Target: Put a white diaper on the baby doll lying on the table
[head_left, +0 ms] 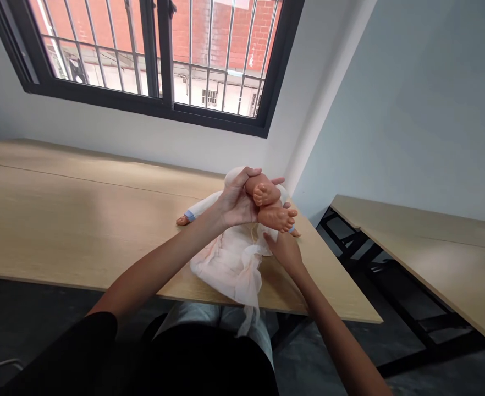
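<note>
A baby doll (272,219) lies on its back on the table, in white clothes with blue cuffs. My left hand (239,202) is wrapped round its lower legs and holds both bare feet up, soles toward me. Beneath the legs spreads a pale pink gauzy cloth (226,258), one bunched end hanging over the table's front edge. My right hand (286,250) is low at the doll's right side in view, its thumb against white fabric. The raised feet hide most of its fingers. The doll's head is largely covered by my left hand and the legs.
The light wooden table (81,220) runs along the wall below a barred window (160,60). Its right end lies close beside the doll. A second wooden table (428,247) on black metal legs stands to the right, across a gap.
</note>
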Action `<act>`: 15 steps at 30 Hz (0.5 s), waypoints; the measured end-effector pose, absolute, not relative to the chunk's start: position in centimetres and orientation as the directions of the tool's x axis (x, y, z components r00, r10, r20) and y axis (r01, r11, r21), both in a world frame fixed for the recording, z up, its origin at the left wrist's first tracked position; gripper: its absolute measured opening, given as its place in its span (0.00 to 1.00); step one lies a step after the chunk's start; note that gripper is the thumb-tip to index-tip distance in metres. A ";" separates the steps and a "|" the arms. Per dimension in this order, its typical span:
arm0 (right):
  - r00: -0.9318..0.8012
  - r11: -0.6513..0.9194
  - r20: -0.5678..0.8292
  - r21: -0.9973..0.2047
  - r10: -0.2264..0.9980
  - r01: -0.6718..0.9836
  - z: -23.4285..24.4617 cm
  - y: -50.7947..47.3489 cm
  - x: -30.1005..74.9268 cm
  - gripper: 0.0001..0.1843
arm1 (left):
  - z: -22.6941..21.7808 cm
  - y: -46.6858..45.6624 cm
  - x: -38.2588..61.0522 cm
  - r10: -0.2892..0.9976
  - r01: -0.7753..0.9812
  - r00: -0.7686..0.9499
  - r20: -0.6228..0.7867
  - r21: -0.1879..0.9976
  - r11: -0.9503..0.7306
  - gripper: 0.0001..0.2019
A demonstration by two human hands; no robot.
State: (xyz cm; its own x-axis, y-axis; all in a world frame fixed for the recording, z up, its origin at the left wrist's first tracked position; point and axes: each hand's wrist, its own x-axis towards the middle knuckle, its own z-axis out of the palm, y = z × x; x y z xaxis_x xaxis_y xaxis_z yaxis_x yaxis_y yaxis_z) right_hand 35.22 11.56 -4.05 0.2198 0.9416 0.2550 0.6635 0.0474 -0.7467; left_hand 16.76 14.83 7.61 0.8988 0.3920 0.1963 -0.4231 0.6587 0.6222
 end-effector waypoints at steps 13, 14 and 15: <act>-0.382 0.428 0.192 -0.375 0.904 0.822 -5.2 13.0 28.9 0.33 | 6.6 14.0 16.4 0.382 -0.427 0.899 0.215 0.619 0.659 0.31; -0.424 0.458 0.176 -0.391 0.888 0.798 -5.2 13.3 29.1 0.33 | 6.6 14.0 16.2 0.371 -0.413 0.905 0.206 0.629 0.658 0.32; -0.429 0.458 0.171 -0.442 0.887 0.771 -5.1 13.6 29.4 0.32 | 6.6 14.0 16.0 0.362 -0.401 0.910 0.200 0.640 0.655 0.32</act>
